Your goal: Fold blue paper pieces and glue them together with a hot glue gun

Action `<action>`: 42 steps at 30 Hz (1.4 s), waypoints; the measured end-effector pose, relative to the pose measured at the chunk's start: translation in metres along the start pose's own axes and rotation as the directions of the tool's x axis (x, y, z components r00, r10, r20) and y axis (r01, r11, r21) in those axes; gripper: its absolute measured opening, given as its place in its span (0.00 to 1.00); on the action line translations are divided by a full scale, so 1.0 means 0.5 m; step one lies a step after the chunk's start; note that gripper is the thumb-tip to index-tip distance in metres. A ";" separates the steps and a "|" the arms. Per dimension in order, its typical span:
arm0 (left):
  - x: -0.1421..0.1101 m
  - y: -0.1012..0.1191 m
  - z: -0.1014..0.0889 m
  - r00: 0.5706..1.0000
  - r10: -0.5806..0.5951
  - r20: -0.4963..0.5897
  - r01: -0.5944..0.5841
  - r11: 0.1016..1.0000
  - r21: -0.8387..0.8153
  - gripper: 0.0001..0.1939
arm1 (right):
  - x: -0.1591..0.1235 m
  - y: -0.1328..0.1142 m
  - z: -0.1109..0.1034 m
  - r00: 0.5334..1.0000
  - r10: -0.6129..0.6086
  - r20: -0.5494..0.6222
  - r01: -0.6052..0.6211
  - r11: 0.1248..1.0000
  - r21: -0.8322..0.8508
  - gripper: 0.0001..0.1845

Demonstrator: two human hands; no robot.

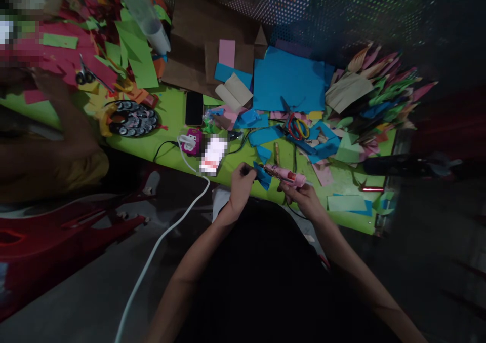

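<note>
My left hand (240,185) pinches a small folded blue paper piece (262,175) at the near edge of the green table (170,115). My right hand (301,196) is wrapped round a pink glue gun (285,175), whose tip points left onto the blue piece. Both hands hover just above the table edge, close to my dark lap.
Blue paper sheets (288,84), scissors with red and yellow handles (296,127), a black phone (194,108), a pink plug adapter (192,141) with a white cable (167,231) and a pile of folded paper shapes (379,94) lie on the table. Another person's arm (64,125) reaches in at left.
</note>
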State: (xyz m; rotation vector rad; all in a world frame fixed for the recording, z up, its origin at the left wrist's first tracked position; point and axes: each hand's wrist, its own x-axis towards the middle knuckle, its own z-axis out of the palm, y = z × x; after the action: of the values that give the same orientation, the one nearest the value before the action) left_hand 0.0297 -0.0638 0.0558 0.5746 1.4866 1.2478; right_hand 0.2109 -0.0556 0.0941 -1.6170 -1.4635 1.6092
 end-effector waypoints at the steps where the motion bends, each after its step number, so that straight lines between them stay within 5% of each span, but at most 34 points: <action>1: -0.001 0.000 0.000 1.000 -0.001 0.000 0.001 1.000 0.004 0.09 | 0.000 0.001 0.001 1.000 -0.002 0.002 0.002 1.000 0.004 0.28; 20: -0.010 0.003 0.002 1.000 -0.012 0.019 0.010 0.993 0.119 0.08 | -0.003 0.005 0.013 1.000 -0.015 0.000 0.015 1.000 0.008 0.24; 42: -0.016 0.013 0.003 0.999 -0.014 -0.041 0.014 1.000 0.004 0.10 | -0.016 0.022 0.002 0.999 0.002 -0.043 -0.002 1.000 0.016 0.24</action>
State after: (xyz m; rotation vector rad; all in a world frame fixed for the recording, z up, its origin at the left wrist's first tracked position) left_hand 0.0321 -0.0679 0.0653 0.5434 1.5252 1.2529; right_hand 0.2160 -0.0668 0.0880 -1.6342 -1.4240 1.5737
